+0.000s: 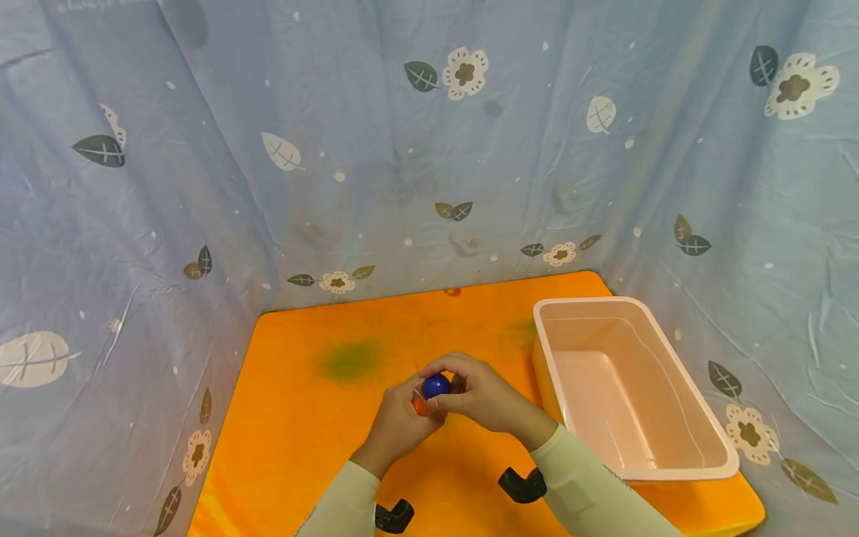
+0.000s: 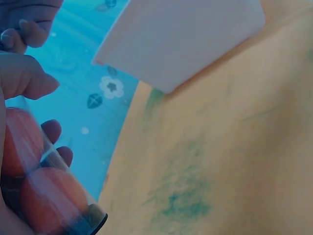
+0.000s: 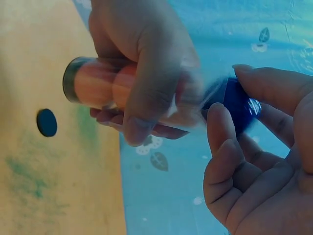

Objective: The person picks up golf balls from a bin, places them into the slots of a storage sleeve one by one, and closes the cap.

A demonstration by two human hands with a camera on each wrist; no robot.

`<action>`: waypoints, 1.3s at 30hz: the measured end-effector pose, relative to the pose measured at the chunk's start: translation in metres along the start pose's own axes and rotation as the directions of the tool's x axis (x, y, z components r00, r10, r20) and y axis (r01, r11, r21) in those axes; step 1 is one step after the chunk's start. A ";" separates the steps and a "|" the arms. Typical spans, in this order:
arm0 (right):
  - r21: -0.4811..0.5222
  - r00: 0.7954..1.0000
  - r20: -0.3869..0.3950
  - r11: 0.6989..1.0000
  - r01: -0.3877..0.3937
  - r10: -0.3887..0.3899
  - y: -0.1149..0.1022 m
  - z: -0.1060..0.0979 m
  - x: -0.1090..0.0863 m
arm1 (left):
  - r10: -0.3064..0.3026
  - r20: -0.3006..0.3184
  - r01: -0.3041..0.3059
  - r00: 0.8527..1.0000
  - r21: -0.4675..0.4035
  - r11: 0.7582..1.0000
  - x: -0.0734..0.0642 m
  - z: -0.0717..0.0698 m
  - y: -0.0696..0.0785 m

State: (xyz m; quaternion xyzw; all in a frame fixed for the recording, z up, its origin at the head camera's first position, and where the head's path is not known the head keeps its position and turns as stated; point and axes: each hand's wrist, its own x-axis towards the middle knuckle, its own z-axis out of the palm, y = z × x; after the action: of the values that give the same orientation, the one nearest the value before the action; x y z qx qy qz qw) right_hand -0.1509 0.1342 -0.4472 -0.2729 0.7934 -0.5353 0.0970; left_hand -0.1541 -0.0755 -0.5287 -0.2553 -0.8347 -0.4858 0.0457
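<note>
My left hand (image 1: 406,424) grips a clear tube (image 3: 193,95) with several orange balls inside; two orange balls (image 2: 54,198) show in the left wrist view. A dark end piece (image 3: 71,81) closes the tube's far end. At its other end, my right hand (image 1: 486,395) pinches a shiny blue ball (image 1: 436,385) between thumb and fingers, right at the tube's mouth. The left fingers wrap around the tube and hide part of the balls.
A pale pink plastic bin (image 1: 671,475) stands at the right side of the orange-covered table (image 1: 302,447). A dark round cap (image 3: 47,122) lies on the table in the right wrist view. Blue flowered curtains (image 1: 376,134) enclose the back and sides.
</note>
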 end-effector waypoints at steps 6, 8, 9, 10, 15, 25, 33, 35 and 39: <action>-0.023 1.000 0.004 1.000 -0.012 0.012 0.000 0.000 -0.001 | 0.016 0.000 -0.016 1.000 -0.012 1.000 0.000 0.000 -0.001; -0.021 1.000 0.005 1.000 -0.015 0.015 -0.001 0.000 -0.001 | 0.020 -0.003 -0.020 1.000 -0.017 1.000 0.000 0.000 -0.002; -0.018 1.000 0.004 1.000 -0.016 0.016 -0.001 0.000 -0.001 | 0.022 -0.005 -0.022 1.000 -0.023 0.999 -0.001 0.000 -0.002; -0.010 1.000 0.004 1.000 -0.016 0.016 -0.001 0.001 -0.001 | 0.021 -0.009 -0.021 1.000 -0.026 0.999 -0.001 -0.001 -0.003; 0.016 0.999 -0.022 0.999 -0.031 0.031 0.002 0.000 -0.002 | 0.011 -0.040 -0.013 0.999 -0.036 0.999 -0.006 -0.003 -0.008; 0.041 0.991 -0.091 0.995 -0.095 0.098 0.025 -0.001 -0.007 | -0.131 -0.087 0.129 0.987 -0.034 0.991 -0.028 -0.025 -0.018; 0.093 0.985 -0.094 0.986 -0.139 0.147 0.035 0.001 -0.011 | -0.277 -0.208 0.278 0.938 -0.029 0.960 -0.056 -0.052 -0.038; 0.103 0.983 -0.095 0.984 -0.146 0.156 0.038 0.002 -0.012 | -0.301 -0.250 0.304 0.920 -0.026 0.952 -0.063 -0.060 -0.042; 0.110 0.981 -0.098 0.981 -0.159 0.169 0.045 0.004 -0.012 | -0.332 -0.285 0.339 0.899 -0.027 0.940 -0.070 -0.069 -0.048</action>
State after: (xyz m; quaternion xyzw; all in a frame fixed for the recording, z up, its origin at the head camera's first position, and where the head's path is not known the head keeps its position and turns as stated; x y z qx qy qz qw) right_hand -0.1539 0.1499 -0.4914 -0.1721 0.7890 -0.5792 0.1119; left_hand -0.1276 -0.1790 -0.5534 -0.0343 -0.8563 -0.5084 0.0842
